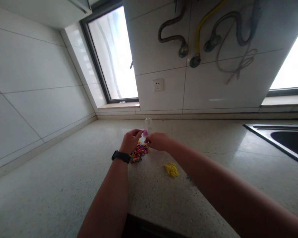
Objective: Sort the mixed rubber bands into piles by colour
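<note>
My left hand [130, 140], with a black band on its wrist, pinches a small pink piece [145, 132] above a heap of small multicoloured pieces [139, 152] on the speckled countertop [64, 178]. My right hand [158, 141] is closed in a pinch right beside it, fingertips almost meeting the left hand's; what it holds is too small to name. A small clear bottle [148, 123] stands just behind both hands. A separate small pile of yellow pieces [172, 170] lies nearer me, under my right forearm's left side.
A steel sink [278, 138] is set into the counter at the right. Tiled walls close the left and back, with a socket [158, 85], hoses and pipes [208, 36] above, and windows [114, 56] at back left and far right.
</note>
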`<state>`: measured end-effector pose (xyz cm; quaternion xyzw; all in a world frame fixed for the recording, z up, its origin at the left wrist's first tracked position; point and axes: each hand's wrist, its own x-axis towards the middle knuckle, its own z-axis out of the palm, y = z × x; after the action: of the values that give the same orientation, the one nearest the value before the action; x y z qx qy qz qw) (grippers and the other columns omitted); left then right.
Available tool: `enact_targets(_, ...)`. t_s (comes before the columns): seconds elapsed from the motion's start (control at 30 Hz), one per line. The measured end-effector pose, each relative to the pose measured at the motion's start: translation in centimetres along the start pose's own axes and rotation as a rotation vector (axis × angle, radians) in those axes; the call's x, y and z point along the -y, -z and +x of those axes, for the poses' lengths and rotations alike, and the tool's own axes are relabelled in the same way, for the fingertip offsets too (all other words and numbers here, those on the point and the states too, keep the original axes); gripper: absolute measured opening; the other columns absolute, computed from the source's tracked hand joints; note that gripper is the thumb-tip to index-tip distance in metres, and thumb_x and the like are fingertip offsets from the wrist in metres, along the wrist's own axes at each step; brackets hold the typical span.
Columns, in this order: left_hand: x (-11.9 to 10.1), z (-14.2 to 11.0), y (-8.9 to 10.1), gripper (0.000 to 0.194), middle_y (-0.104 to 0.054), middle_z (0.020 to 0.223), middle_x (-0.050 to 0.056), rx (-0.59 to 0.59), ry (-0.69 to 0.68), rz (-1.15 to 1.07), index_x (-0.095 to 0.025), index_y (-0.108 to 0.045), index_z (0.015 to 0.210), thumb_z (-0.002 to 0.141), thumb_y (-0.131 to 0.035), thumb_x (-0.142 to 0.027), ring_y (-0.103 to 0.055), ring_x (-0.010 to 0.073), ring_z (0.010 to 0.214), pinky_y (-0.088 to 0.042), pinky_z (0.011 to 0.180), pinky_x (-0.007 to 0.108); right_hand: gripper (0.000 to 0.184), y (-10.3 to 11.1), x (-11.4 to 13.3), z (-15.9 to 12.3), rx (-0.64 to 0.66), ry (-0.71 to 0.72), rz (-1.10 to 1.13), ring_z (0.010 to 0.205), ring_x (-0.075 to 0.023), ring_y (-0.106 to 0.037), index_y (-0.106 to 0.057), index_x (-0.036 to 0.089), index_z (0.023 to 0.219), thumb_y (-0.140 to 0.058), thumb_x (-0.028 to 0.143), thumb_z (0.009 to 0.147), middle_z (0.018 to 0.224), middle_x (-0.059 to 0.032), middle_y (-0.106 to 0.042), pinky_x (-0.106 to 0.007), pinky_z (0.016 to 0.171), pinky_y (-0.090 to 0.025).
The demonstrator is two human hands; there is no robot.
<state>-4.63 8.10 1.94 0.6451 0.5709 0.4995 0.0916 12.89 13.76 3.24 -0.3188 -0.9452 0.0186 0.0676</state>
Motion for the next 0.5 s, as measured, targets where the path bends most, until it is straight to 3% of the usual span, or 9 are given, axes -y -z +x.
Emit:
enact_targets(0.2, -1.0, -0.1, -0.4, 0.036, -0.069, 0.076, 0.004, -0.105, 0.014, -0.04, -0.016, -0.076, 0.097, 0.094, -0.049, -0.041, -0.065, 0.0171, 0.075, -0.048, 0.069, 0.026, 0.027, -1.8, 0.7, 1.3, 0.02, -0.068, 0.005, 0.099, -0.0245, -0.069, -0.074, 0.027, 0.109, -0.056, 0.036, 0.091, 0.109, -0.0084, -0.075, -0.03, 0.078, -0.048)
enact_targets(0.5, -1.2, -0.3, -0.5, 0.036, -0.071, 0.078, 0.005, -0.086, 0.007, 0.016, -0.017, -0.075, 0.097, 0.095, -0.048, -0.04, -0.066, 0.0172, 0.075, -0.046, 0.068, 0.026, 0.024, -1.8, 1.1, 1.2, -0.001, -0.113, -0.008, 0.103, -0.0252, -0.068, -0.07, 0.022, 0.108, -0.053, 0.029, 0.093, 0.113, -0.0115, -0.072, -0.031, 0.081, -0.048)
